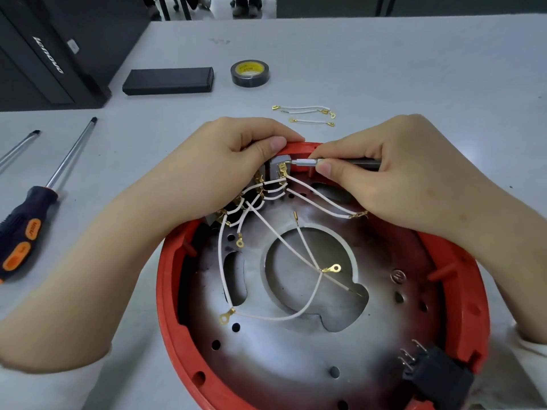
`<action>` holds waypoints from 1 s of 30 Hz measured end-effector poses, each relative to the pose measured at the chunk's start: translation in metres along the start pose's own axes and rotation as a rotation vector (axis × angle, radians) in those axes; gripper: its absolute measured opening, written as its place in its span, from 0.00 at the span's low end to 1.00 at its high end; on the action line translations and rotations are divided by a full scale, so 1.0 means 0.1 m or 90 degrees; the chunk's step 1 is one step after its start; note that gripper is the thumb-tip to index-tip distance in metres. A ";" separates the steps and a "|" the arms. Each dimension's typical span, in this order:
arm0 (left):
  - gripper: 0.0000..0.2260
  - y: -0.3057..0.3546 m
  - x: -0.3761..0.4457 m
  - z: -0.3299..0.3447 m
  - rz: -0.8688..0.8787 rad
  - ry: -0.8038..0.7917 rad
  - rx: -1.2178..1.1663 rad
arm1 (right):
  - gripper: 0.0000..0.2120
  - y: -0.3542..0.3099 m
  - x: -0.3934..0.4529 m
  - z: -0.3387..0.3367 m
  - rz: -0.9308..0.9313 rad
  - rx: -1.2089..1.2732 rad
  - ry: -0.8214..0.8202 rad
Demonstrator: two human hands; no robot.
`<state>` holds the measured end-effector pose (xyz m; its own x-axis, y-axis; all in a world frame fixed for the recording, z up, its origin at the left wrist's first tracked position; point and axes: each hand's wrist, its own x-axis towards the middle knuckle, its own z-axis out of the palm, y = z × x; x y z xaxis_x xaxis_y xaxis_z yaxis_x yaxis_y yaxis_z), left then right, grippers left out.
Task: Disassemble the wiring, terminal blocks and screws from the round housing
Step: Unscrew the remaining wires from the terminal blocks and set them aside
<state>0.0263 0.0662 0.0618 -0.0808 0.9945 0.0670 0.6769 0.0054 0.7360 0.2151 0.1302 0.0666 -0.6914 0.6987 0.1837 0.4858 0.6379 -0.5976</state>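
Grey tabletop (384, 69) fills the frame, with the red round housing (165, 291) set at lower centre. A grey terminal block (276, 165) at the housing's upper rim is pinched by the left hand (236, 155), while a slim screwdriver (307, 162) is gripped in the curled fingers of the right hand (393, 173), its tip set against the block's brass terminals. Two freed wires (305, 109) are seen lying just above the hands. Most white wiring (281, 316) is judged still attached, so much remains. Two larger screwdrivers (35, 208) are left unused at left.
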 end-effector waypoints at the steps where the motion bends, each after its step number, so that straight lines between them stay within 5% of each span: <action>1: 0.11 0.00 0.00 0.00 0.000 0.001 -0.001 | 0.09 0.00 0.00 0.00 0.001 -0.001 -0.004; 30: 0.12 0.01 0.02 -0.01 0.025 0.008 0.041 | 0.09 0.03 0.01 0.01 -0.020 -0.023 0.005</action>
<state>0.0263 0.0683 0.0633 -0.0623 0.9926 0.1046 0.7252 -0.0269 0.6881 0.2150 0.1324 0.0648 -0.7026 0.6806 0.2075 0.4832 0.6704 -0.5630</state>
